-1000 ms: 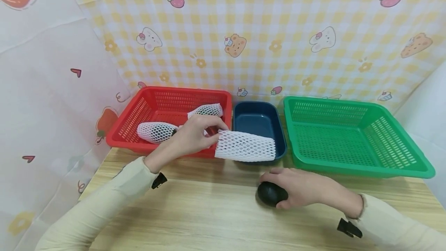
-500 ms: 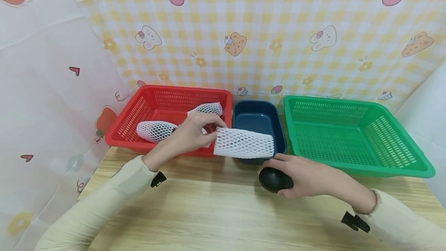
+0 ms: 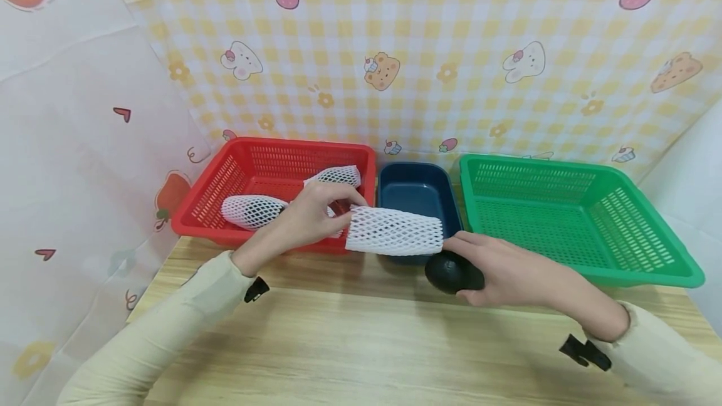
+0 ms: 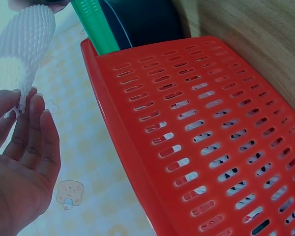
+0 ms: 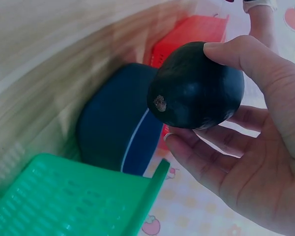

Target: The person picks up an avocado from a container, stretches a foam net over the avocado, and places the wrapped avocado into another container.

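My left hand (image 3: 317, 213) pinches one end of a white foam fruit net (image 3: 395, 232) between thumb and fingertips. The net stretches sideways in front of the navy blue tub (image 3: 416, 198), and its mesh hangs from the fingertips in the left wrist view. In my right hand (image 3: 510, 270) is a dark, smooth avocado (image 3: 453, 272), gripped by thumb and fingers. A brown stem scar shows on the avocado (image 5: 196, 86) in the right wrist view. The avocado sits just below the net's far end, low in front of the tub.
At the left stands a red basket (image 3: 301, 144) with several net-wrapped fruits (image 3: 254, 212), partly hidden by my left arm. A green basket (image 3: 541, 224) is at the right. All three containers line the back of the wooden table (image 3: 350, 343), against a patterned cloth (image 3: 440, 42).
My right hand has lifted the avocado up and slightly right, bringing it to the net's far end. The left hand and net have barely moved.
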Demonstrator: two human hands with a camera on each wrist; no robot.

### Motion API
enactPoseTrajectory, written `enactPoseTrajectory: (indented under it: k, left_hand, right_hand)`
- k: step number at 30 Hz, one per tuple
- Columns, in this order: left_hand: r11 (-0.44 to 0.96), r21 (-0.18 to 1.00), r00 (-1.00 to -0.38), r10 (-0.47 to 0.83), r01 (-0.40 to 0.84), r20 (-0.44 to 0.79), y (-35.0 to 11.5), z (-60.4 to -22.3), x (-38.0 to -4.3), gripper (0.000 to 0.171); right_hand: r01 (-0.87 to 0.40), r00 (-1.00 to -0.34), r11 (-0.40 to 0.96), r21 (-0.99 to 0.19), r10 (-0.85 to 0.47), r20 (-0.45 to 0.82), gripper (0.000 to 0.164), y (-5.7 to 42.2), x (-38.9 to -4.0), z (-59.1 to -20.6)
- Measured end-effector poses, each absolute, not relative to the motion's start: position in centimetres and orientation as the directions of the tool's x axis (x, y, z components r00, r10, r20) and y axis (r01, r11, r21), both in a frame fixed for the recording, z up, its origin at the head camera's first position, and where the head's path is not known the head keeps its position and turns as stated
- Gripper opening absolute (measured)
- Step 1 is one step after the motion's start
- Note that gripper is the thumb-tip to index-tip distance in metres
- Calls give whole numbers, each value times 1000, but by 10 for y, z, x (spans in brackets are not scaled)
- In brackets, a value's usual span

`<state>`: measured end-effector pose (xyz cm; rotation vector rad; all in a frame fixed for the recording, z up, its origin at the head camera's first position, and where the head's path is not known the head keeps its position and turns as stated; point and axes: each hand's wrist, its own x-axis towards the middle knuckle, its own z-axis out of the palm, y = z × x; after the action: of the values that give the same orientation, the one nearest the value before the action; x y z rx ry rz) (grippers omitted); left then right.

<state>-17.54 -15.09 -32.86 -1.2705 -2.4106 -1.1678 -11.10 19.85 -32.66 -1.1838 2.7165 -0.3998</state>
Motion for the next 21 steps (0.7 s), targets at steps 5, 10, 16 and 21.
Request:
enactPoseTrajectory:
  k: [5,10,16,21]
  left_hand:
    - [329,562,-623,620,759,478,-152,-328,-176,27]
    - [328,557,-619,620,762,482,-152,-329,-176,27]
    - [325,551,-614,618,768,491,-154,-329,-176,27]
    - [329,561,-623,617,760,482,-155,-329,-176,27]
  right_hand:
    - [-693,-688,658,-293,-726,-4,69,202,-114,-322]
    - [-672,-716,678,-297,-697,27,68,208,-117,-317]
    - [-676,-721,676,-293,-690,70,65,214,-121,-313]
    - [-672,-726,675,-305,-682,90,64,217,-121,-311]
